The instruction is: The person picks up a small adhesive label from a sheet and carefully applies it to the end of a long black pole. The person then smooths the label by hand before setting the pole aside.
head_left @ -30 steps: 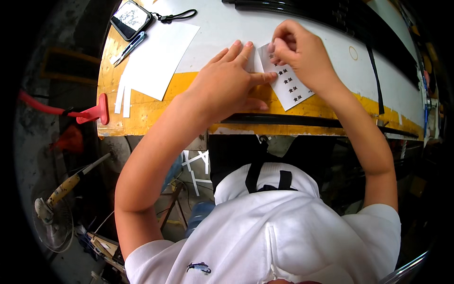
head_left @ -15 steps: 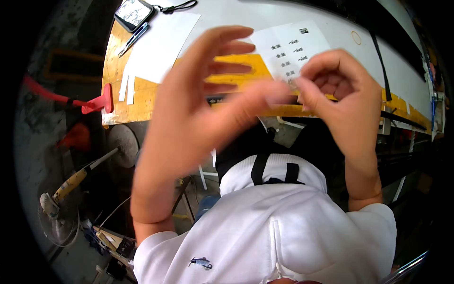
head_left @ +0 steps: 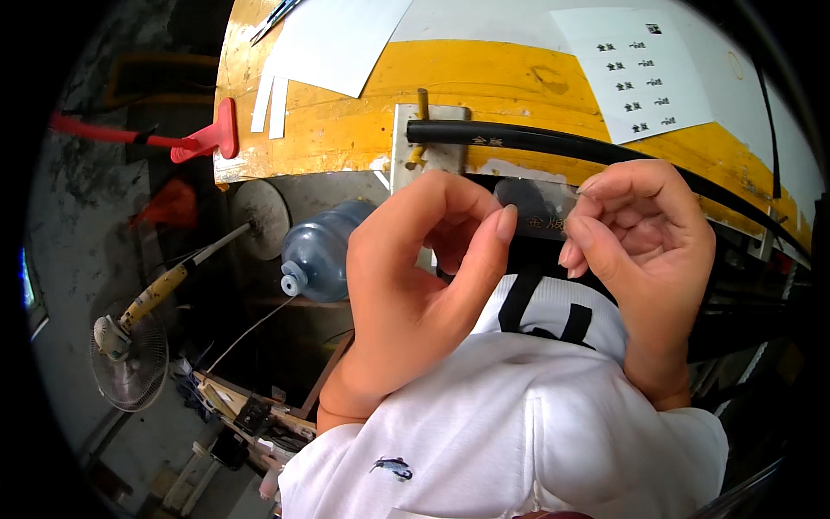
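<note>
A small clear film point(head_left: 541, 201) with dark printed characters is stretched between my two hands, above my lap. My left hand point(head_left: 424, 264) pinches its left edge between thumb and forefinger. The thumb and forefinger of my right hand point(head_left: 650, 227) are closed on its right edge, the other fingers curled. Just beyond the hands, a long black strip point(head_left: 540, 145) runs along the table's near edge, bearing a small printed mark near its left end. That end lies over a pale metal plate point(head_left: 443, 161) with a short yellowish peg point(head_left: 423, 104).
A white sheet point(head_left: 666, 86) with rows of small printed marks lies on the yellow table point(head_left: 484, 73). Blank paper point(head_left: 337, 43), narrow paper strips point(head_left: 277, 108) and scissors point(head_left: 277, 19) lie left. A red-handled tool point(head_left: 226, 130) overhangs the left edge. Below are a water bottle point(head_left: 324, 251) and fan point(head_left: 130, 359).
My left hand, spread and blurred before, has closed on the film's left edge. The view has shifted, so the table sits higher and the water bottle shows. My right hand stays pinched.
</note>
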`<state>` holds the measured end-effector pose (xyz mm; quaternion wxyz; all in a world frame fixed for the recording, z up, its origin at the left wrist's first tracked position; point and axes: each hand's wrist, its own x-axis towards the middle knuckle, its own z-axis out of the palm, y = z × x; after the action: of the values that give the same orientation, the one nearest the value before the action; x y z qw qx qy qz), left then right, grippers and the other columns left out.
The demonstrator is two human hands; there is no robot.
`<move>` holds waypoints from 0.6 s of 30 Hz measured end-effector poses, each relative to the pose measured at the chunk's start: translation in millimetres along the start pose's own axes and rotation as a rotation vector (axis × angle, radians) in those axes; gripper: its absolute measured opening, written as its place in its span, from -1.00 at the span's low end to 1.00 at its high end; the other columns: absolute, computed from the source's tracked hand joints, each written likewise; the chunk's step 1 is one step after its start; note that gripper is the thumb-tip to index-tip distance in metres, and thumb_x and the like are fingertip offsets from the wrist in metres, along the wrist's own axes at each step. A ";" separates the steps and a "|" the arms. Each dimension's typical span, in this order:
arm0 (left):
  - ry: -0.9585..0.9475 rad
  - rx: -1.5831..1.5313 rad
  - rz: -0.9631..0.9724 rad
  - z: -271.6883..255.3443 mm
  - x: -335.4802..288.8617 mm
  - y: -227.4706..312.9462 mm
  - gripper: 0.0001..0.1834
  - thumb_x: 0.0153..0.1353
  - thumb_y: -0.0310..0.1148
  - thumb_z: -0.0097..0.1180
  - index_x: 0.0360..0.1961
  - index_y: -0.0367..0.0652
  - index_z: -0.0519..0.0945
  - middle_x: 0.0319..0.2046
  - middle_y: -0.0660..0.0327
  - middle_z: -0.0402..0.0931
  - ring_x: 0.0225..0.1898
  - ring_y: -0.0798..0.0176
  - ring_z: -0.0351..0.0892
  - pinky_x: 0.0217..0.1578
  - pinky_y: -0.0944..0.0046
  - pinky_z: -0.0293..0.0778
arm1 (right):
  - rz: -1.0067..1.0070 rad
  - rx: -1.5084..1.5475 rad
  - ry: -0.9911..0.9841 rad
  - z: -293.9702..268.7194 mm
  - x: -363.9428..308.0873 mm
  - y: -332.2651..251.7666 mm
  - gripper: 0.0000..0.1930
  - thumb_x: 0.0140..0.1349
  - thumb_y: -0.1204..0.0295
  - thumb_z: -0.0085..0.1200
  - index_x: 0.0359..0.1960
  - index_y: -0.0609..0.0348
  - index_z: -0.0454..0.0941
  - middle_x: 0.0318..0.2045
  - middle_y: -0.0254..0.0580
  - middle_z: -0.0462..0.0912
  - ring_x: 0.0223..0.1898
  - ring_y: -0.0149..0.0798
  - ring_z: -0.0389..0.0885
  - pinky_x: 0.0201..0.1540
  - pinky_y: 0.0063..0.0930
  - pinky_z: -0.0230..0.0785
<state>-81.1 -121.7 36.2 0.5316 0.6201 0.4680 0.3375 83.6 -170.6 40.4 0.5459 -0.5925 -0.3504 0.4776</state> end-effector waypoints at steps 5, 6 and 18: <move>0.047 0.214 0.227 -16.7 7.9 -12.4 -0.89 0.07 -0.61 0.27 -0.45 -0.29 0.54 -0.54 0.21 0.47 -0.50 0.33 0.41 -0.45 0.39 0.30 | -0.099 -0.041 -0.029 8.1 6.7 9.3 -0.83 0.13 0.82 0.02 -0.29 0.34 0.45 -0.42 -0.15 0.53 -0.53 -0.47 0.55 -0.50 -0.68 0.42; 0.104 0.226 0.240 -18.1 10.1 -15.4 -0.89 0.06 -0.62 0.27 -0.44 -0.29 0.55 -0.51 0.18 0.48 -0.46 0.26 0.42 -0.40 0.36 0.32 | -0.137 -0.044 -0.024 9.4 8.5 11.2 -0.83 0.14 0.82 0.01 -0.29 0.34 0.45 -0.42 -0.15 0.53 -0.53 -0.47 0.54 -0.50 -0.68 0.41; 0.124 0.554 0.410 -49.0 49.2 -36.4 -0.76 0.08 -0.42 0.38 -0.23 -0.22 0.64 -0.26 0.22 0.56 -0.19 0.34 0.49 -0.21 0.41 0.33 | -0.211 -0.118 0.168 7.4 11.0 17.3 -0.85 0.18 0.77 -0.05 -0.30 0.27 0.42 -0.41 -0.12 0.49 -0.58 -0.48 0.45 -0.55 -0.69 0.33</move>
<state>-117.6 -58.8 7.0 0.2347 0.8003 0.4389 0.3344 78.1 -160.8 21.8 0.5850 -0.6212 -0.3912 0.3447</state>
